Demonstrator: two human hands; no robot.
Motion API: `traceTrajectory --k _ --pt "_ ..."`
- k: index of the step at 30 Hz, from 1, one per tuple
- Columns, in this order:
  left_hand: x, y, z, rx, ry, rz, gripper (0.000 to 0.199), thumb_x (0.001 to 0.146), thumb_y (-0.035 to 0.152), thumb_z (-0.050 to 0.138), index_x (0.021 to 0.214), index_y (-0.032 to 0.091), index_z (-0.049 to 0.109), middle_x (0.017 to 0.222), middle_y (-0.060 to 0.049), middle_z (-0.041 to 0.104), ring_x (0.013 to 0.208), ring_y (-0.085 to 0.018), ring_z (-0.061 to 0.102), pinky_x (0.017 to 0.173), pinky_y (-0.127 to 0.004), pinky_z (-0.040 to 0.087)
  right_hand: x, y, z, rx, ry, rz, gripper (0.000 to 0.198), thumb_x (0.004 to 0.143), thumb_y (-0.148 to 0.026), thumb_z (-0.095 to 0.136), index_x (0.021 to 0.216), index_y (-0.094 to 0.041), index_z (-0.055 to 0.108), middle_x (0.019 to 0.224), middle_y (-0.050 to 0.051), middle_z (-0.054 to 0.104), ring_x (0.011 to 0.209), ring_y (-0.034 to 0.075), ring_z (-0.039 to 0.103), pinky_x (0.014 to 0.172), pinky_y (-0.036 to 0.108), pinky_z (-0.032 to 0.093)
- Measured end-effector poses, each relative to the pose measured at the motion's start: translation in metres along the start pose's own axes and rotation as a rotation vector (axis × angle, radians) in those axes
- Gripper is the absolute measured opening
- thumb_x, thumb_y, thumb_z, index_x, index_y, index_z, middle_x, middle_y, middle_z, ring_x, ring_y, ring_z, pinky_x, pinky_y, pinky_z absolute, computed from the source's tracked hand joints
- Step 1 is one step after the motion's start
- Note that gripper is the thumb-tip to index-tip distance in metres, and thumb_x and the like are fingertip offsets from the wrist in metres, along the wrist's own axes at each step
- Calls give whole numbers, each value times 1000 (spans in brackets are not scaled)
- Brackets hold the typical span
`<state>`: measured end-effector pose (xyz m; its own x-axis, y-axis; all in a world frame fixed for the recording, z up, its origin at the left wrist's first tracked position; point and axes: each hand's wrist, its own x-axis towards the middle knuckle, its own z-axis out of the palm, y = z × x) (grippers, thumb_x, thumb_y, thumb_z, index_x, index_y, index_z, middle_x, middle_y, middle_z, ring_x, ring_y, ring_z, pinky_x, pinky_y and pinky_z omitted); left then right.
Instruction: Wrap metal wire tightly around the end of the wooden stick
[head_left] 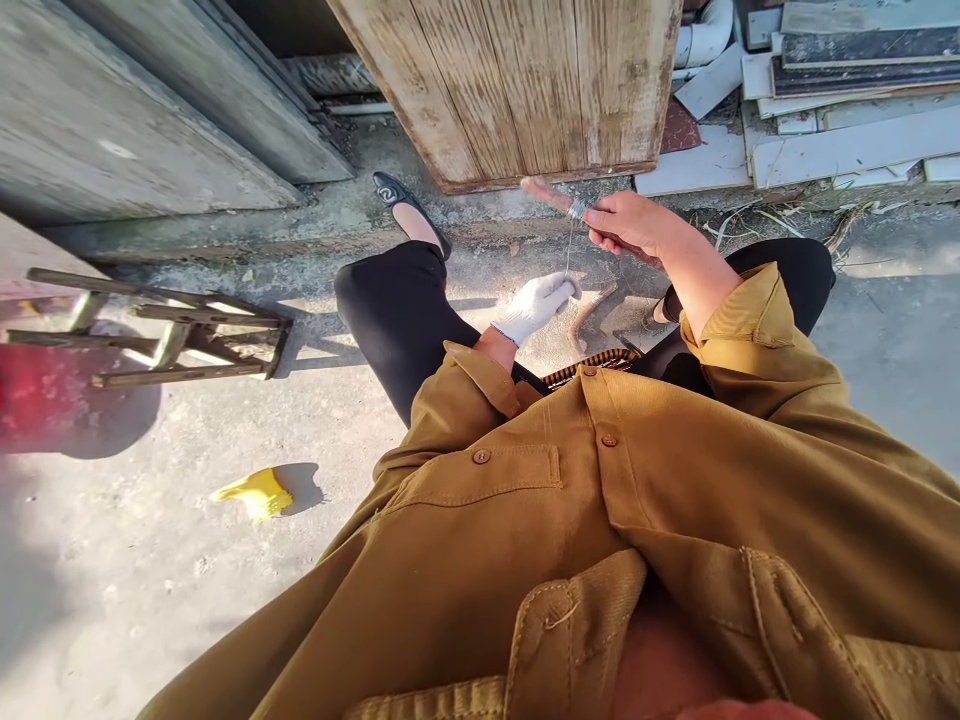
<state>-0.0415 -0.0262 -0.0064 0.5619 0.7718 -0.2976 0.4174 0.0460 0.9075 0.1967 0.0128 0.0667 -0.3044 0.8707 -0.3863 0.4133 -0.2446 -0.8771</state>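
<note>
My right hand (630, 225), bare, is closed around a short wooden stick (546, 193). Thin silvery wire (577, 208) is wound round the stick just beyond my thumb. A single strand of it runs down from the winding to my left hand (536, 305), which wears a white knitted glove. The gloved fingers are pinched on that strand. Both hands are in front of my seated body, between my knees. Below them on the ground lies a bent brownish piece (589, 318), partly in shadow.
A weathered plank panel (525, 90) stands ahead. To its right are stacked boards (855, 130) and a white pipe (706, 35). A wooden stool (187, 330) lies on its side at left near a blurred red object (45, 400). A yellow item (257, 494) is on the concrete.
</note>
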Motion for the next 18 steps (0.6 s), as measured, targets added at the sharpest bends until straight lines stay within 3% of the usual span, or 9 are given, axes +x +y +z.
traceTrajectory --k 2,4,8,11,14,16,18 --pt "-4 6 2 145 -73 -7 21 105 21 57 96 17 76 64 4 55 63 -15 50 67 -28 40 7 5 5 -58 105 21 47 116 -63 64 92 -22 63 63 -1 56 58 14 51 55 24 45" --pt "-7 12 3 237 -120 -12 24 105 24 56 102 17 79 63 3 56 65 -17 53 71 -30 44 13 9 11 -255 150 52 39 117 -53 65 97 -20 69 65 2 59 64 17 60 61 27 50" --pt "-8 17 3 317 -75 -12 21 100 22 60 97 17 81 76 -3 71 77 -21 64 82 -34 50 16 9 21 -763 82 189 21 105 -27 82 92 -12 77 76 9 67 89 27 73 83 36 54" --pt "-7 13 0 293 -13 2 22 100 24 61 91 20 80 82 -7 77 86 -23 68 89 -36 51 11 8 26 -911 -117 353 22 97 -17 89 79 -11 78 72 9 65 83 26 71 84 40 50" --pt "-6 10 -3 267 27 15 22 100 32 64 89 24 81 84 -7 80 96 -26 71 92 -38 51 4 6 27 -840 -442 429 32 96 -16 90 68 -13 74 65 3 62 64 17 58 75 35 45" --pt "-7 10 -4 243 41 19 24 100 39 66 89 25 82 86 -8 81 100 -28 72 92 -40 53 -1 3 24 -703 -635 374 34 99 -17 86 67 -15 74 63 0 61 59 13 52 70 32 41" --pt "-9 11 -7 206 52 25 28 102 47 67 94 26 83 88 -10 82 103 -30 73 91 -44 54 -6 -3 17 -553 -732 250 34 103 -17 80 70 -16 73 63 -2 61 58 11 51 68 29 40"
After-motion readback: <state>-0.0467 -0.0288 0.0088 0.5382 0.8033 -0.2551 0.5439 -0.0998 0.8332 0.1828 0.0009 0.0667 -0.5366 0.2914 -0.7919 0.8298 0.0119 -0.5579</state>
